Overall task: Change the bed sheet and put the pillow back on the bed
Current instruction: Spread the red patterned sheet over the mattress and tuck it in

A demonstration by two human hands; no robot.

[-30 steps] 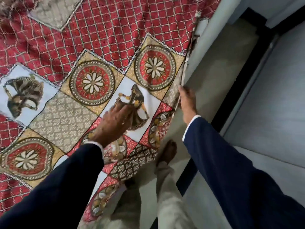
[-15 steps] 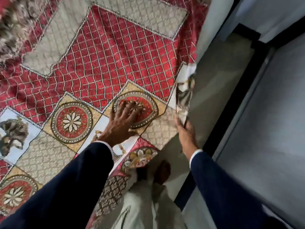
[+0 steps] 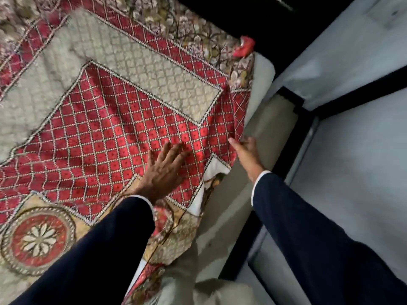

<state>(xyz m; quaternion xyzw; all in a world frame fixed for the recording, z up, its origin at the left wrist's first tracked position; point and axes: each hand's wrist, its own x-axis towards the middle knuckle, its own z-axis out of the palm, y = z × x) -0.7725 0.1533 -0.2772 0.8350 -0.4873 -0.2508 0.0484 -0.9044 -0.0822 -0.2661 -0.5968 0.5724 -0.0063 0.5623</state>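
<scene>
Bed sheet (image 3: pixel 114 137) far corner blurred

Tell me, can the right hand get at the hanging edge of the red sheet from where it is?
Probably yes. The right hand is already at the red sheet's hanging edge, nothing between them; the left hand lies flat, clear of that edge.

- One red patterned bed sheet (image 3: pixel 114 137), spread on the bed.
- One floral sheet (image 3: pixel 187 25), beyond the red sheet's far edge.
- Two hands: left hand (image 3: pixel 164 170) on the red sheet, right hand (image 3: pixel 245 154) at its edge.
- Two dark sleeves.
</scene>
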